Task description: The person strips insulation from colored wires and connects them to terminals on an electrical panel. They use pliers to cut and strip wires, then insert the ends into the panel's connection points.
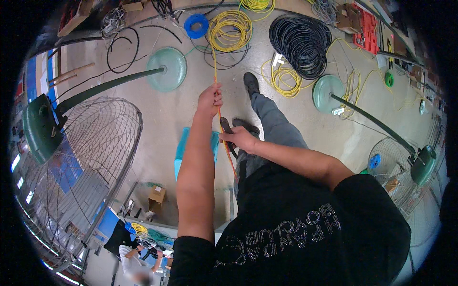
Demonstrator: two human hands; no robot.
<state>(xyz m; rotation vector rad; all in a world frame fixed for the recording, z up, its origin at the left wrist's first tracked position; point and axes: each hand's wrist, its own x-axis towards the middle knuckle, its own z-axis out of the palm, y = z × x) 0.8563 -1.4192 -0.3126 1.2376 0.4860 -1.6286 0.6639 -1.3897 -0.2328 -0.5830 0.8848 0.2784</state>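
My left hand is closed around a thin cable, its fist at mid-height in front of me. Above the fist the cable is yellow and runs up to a yellow cable coil on the floor. Below it, a stretch looking orange-red passes down beside my right hand. That hand grips a black-handled hand tool alongside the cable, a short way below my left fist. The tool's exact kind is unclear, and whether its working end touches the cable I cannot make out.
Two green-based stand fans flank me, with a wire cage at left and right. A black cable coil, a blue coil and smaller yellow loops lie ahead. A turquoise stool stands beside my legs. Another person works at lower left.
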